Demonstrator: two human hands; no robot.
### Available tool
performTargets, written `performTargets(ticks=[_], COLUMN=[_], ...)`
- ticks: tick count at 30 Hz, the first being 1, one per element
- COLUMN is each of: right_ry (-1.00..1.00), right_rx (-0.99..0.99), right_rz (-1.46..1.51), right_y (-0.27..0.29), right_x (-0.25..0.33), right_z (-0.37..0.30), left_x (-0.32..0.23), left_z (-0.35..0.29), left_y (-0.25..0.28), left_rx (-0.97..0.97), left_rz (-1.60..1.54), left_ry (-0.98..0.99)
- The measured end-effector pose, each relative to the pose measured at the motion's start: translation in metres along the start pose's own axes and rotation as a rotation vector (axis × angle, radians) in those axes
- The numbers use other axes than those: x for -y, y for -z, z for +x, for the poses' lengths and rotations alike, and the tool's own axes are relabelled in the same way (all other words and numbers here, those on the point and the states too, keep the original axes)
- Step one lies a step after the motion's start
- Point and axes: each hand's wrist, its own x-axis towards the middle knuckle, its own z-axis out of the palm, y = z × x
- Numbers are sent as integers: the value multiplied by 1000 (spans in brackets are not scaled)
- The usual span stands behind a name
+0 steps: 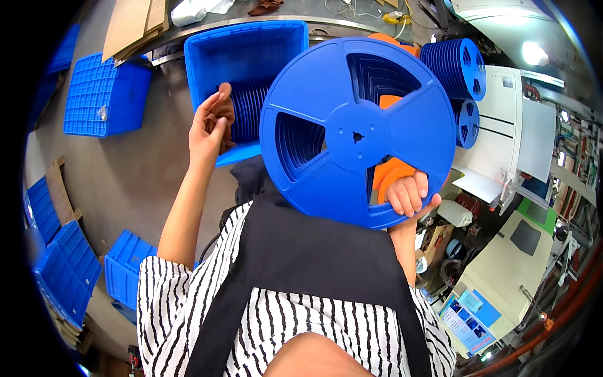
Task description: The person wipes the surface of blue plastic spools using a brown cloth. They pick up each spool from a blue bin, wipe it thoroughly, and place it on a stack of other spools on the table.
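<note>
A large blue plastic reel (402,125) with wide cutouts is held up close before my chest. My right hand (407,193) grips its lower right rim, fingers through a cutout and thumb outside. More reel edges show through the cutouts; whether they belong to one held stack I cannot tell. My left hand (206,125) is closed on a brown cloth (221,118), at the near left side of a blue bin (245,47). Inside that bin stands a row of dark blue reels (245,108), right beside the cloth and partly hidden by the raised reel.
More blue reels (468,69) stand at the far right, with orange reels (392,173) behind the held one. An upturned blue crate (91,94) sits on the floor to the left, above other blue crates (69,270). Cardboard sheets (135,25) lie far left; a pale machine (502,251) stands right.
</note>
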Motion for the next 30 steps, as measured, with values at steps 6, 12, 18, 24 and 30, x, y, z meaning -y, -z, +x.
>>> performTargets(ticks=[6,12,18,24,30], right_ry=[-20,-17,-73,28,-43], right_rx=[-98,-242,-150,-692,-581], right_rz=[25,63,-3,-442,-217], right_y=[1,7,14,-8,19], right_x=[0,-3,5,-3,-1], right_z=[14,27,31,50,36], left_x=[-38,-5,-10,-28,-22], left_z=[-27,-27,-32,-42,-48], left_y=[-26,-45,-43,-18,18], left_rx=[569,628,670,602,370], left_rz=[939,1097,1146,668,-352], left_ry=[-877,-961,-967,-515,455])
